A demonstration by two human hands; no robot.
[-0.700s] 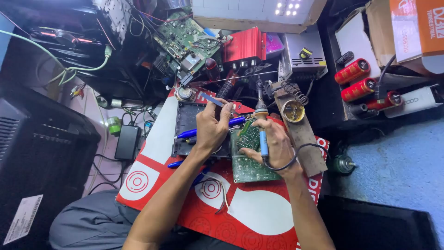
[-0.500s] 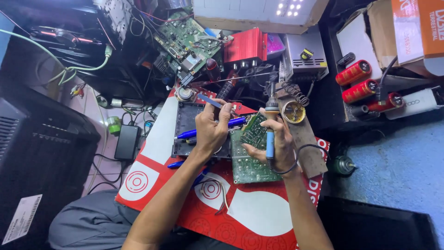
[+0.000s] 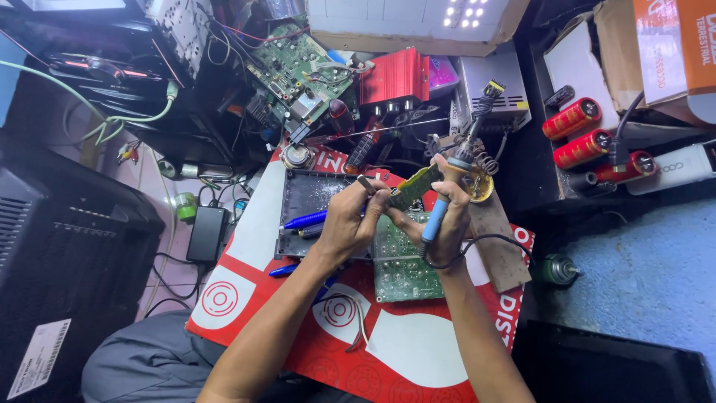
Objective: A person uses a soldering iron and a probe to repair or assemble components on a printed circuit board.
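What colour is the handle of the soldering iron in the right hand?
Blue: the soldering iron's plastic handle, gripped by the right hand, shows best in the head view.

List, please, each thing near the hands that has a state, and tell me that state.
Left hand: closed on a small board, lifted.
Small board: held tilted above the bench.
Right hand: fingers wrapped on the soldering iron.
Soldering iron: blue handle gripped, tip pointing up and away.
Green circuit board: lying flat on the red sheet.
Tweezers: lying loose, untouched.
Lamp: lit.
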